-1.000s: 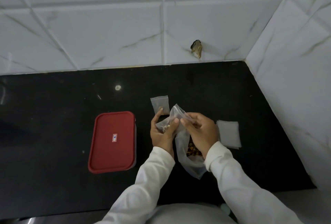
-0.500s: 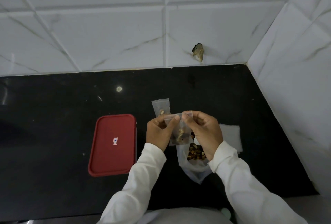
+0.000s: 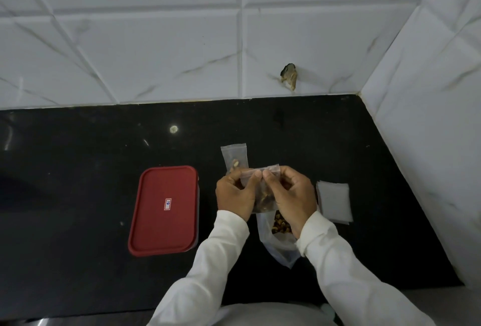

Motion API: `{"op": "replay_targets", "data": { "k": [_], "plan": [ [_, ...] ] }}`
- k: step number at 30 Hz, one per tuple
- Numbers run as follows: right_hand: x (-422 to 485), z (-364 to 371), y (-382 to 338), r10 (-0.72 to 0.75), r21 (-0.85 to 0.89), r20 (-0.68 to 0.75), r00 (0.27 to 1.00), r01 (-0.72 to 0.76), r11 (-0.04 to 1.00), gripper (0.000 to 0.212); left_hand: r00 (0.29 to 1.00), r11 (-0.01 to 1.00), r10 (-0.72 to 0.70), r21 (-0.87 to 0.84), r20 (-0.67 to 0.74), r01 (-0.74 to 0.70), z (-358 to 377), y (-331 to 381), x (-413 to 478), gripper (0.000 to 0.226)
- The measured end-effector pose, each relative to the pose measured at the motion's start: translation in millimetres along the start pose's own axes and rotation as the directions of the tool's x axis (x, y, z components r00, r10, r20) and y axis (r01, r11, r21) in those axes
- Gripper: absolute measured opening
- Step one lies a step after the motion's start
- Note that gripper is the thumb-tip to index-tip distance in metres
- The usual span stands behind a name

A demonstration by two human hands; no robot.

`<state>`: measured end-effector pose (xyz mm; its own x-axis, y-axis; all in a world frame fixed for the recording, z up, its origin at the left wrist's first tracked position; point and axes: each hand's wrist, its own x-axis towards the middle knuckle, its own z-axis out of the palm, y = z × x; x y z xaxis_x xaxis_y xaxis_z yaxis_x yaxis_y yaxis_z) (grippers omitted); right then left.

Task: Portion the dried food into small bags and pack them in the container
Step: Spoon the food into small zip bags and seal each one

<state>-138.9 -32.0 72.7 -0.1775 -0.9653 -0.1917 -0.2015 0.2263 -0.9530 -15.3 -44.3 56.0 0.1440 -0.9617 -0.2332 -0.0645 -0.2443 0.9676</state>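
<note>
Pinching small bag [image 3: 263, 193] top, left hand [image 3: 235, 194], right hand [image 3: 292, 195], thumbs meeting

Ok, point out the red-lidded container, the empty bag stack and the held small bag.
red-lidded container [image 3: 156, 224]: head view, red surface of its lid.
empty bag stack [image 3: 334, 202]: head view, middle of top bag.
held small bag [image 3: 263, 198]: head view, food-filled lower half.

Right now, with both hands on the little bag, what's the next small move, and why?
Probably seal the small bag by pressing along its top: the left hand and right hand pinch that edge together, and dried food already sits inside.
</note>
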Motion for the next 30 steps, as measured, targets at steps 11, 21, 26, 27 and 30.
{"op": "replay_targets", "data": {
  "k": [11, 21, 26, 27, 30],
  "plan": [
    [3, 1, 0, 0.16, 0.196, -0.069, 0.985, -0.144, 0.97, 0.018, 0.984, 0.961, -0.171, -0.212, 0.041, 0.176, -4, 4, 1, 0.012],
    [8, 4, 13, 0.233, 0.201, -0.061, 0.97, -0.217, 0.955, 0.015, 0.955, 0.922, -0.295, -0.273, -0.027, 0.276, -1, 2, -3, 0.023],
    [8, 3, 18, 0.268, 0.251, -0.053, 0.962, -0.247, 0.936, 0.017, 0.958, 0.901, -0.287, -0.339, -0.003, 0.269, -6, -1, -2, 0.021],
    [8, 3, 20, 0.293, 0.268, -0.033, 0.955, -0.274, 0.924, 0.014, 0.961, 0.917, -0.274, -0.311, -0.038, 0.249, -5, -2, -3, 0.022],
    [9, 9, 21, 0.362, 0.295, -0.028, 0.932, -0.338, 0.894, 0.016, 0.962, 0.959, -0.236, -0.192, -0.137, 0.208, 2, -9, -6, 0.026]
  ]
}}
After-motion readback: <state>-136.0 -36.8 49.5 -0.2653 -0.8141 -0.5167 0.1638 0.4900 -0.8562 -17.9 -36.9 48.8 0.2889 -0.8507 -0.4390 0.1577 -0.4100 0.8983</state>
